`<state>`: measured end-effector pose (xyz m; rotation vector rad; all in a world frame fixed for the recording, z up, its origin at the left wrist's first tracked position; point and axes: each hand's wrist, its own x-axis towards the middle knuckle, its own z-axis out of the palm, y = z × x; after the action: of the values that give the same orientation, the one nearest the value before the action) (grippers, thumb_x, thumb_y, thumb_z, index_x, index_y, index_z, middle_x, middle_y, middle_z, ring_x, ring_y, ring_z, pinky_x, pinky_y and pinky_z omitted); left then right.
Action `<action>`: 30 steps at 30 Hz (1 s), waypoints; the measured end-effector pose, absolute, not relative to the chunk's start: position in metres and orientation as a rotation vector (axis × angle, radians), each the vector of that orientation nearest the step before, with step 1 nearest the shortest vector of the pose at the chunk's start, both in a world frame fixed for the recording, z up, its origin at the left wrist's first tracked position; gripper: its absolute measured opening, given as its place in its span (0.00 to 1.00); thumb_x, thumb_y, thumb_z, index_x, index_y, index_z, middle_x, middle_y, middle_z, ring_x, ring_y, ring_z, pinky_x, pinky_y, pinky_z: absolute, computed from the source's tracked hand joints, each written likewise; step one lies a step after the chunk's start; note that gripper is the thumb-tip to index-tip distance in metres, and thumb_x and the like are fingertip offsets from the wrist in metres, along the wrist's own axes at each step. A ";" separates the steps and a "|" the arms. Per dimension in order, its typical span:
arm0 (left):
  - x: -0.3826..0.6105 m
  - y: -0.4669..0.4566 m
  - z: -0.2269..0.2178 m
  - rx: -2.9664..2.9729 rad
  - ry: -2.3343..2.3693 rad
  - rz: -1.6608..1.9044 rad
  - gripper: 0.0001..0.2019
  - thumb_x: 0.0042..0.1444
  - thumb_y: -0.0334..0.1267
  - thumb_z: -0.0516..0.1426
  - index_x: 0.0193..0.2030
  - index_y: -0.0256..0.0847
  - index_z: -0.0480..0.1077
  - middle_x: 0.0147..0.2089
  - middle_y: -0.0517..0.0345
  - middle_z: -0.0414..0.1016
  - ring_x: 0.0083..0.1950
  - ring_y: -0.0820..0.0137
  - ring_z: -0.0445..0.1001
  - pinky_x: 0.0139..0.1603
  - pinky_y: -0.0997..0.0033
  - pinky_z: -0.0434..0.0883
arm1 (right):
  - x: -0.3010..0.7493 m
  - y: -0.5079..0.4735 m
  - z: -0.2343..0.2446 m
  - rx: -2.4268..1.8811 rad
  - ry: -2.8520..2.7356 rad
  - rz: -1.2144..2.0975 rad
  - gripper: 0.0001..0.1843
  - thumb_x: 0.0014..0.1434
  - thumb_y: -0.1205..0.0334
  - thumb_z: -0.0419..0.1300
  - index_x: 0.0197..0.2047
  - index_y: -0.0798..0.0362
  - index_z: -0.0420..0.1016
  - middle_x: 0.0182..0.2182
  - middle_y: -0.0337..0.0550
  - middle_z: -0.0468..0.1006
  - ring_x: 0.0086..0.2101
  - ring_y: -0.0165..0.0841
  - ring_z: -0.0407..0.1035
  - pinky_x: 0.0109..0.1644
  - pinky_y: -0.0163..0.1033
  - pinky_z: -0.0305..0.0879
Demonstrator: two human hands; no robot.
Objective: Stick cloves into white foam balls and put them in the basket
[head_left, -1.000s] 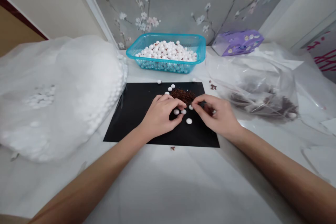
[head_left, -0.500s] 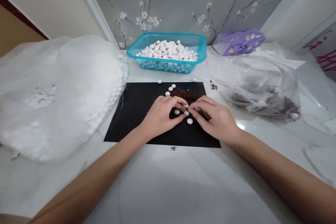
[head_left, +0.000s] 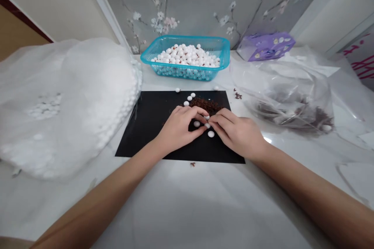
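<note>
Over the black mat (head_left: 146, 124), my left hand (head_left: 182, 130) curls thumb and forefinger around two small white balls, an upper white ball (head_left: 207, 117) and a lower white ball (head_left: 207, 125), one above the other. My right hand (head_left: 241, 130) meets it from the right, fingertips pinched together against the balls. Whatever is in that pinch is too small to make out. Just below, a loose white ball (head_left: 210, 134) lies on the mat, and another white ball (head_left: 196, 123) shows inside the curve of my left hand. Behind my fingers is a heap of reddish-brown bits (head_left: 206, 105).
A blue basket (head_left: 187, 71) of white balls with brown bits stands at the back. Left is a big translucent bag (head_left: 96, 85) of white balls. To the right lie a clear bag (head_left: 292, 105) of brown bits and a purple packet (head_left: 269, 46). Several balls line the mat's far side.
My right fingertips have closed in slightly toward the balls at my left hand. My left hand keeps its hold, almost still.
</note>
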<state>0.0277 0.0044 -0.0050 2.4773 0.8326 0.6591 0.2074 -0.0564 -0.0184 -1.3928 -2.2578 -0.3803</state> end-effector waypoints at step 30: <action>0.029 0.005 -0.004 2.416 0.858 0.588 0.10 0.54 0.39 0.59 0.41 0.44 0.65 0.38 0.67 0.79 0.44 0.69 0.75 0.46 0.67 0.60 | 0.211 -0.058 -0.015 -1.142 -2.277 -0.035 0.13 0.54 0.72 0.49 0.38 0.55 0.73 0.31 0.43 0.75 0.25 0.29 0.68 0.25 0.33 0.63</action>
<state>0.0294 0.0045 -0.0037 2.4157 0.8575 0.5876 0.2106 -0.0581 -0.0153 -1.1419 -2.2767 -0.0353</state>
